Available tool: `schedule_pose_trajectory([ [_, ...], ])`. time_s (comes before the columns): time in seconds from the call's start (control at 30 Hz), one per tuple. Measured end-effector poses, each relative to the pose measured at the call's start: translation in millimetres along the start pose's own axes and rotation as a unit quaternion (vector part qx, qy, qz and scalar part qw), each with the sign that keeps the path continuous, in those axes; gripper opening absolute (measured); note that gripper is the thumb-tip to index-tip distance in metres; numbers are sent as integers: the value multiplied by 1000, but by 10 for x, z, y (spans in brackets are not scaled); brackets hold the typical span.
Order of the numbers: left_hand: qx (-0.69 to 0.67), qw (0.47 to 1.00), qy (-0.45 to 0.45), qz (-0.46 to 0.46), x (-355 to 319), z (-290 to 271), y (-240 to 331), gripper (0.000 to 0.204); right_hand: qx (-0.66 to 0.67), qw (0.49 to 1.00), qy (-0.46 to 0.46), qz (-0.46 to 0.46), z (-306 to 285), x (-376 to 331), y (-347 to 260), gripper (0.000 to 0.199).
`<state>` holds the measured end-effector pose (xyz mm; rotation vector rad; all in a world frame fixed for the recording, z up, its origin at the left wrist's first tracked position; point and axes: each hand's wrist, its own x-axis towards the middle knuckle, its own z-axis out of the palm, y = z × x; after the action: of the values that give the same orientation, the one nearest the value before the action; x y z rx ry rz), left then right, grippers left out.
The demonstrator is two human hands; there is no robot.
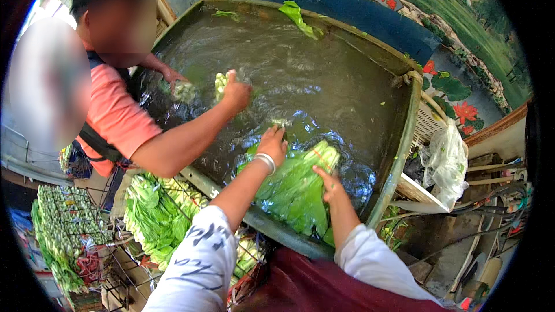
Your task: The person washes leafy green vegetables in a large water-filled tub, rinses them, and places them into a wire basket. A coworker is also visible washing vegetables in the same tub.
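Observation:
In the near part of a water-filled tub [399, 162], my right hand [329, 185] grips the side of a bunch of leafy greens [295, 196], its fingers partly hidden under it. The pale stems point away from me, with a thin red band around them. To its left, my left hand [272, 145], with a silver bangle on the wrist, closes around a second bunch of greens. Only that bunch's pale stem end [281, 122] and some leaves beside my wrist show; the rest is under my hand and the water.
A co-worker [124, 121] leans over the tub from the left, both hands at pale-stemmed bunches [221, 85] in the water. A loose leaf [298, 18] floats at the far edge. Stacked greens [159, 214] stand at left; a white crate [425, 124] and plastic bag [448, 162] sit right.

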<state>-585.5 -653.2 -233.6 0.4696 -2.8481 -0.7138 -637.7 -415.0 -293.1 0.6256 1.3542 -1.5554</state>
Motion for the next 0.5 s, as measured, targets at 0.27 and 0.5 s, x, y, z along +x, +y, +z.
schedule_pose_trajectory([
  [0.27,-227,957,-116,-136,847,502,103,22,-45,992,71,-92,6,-391,102,92],
  [0.5,-327,853,-334,233,-70,-230,2928,47,-87,946,231,-210,238,96,325,79],
])
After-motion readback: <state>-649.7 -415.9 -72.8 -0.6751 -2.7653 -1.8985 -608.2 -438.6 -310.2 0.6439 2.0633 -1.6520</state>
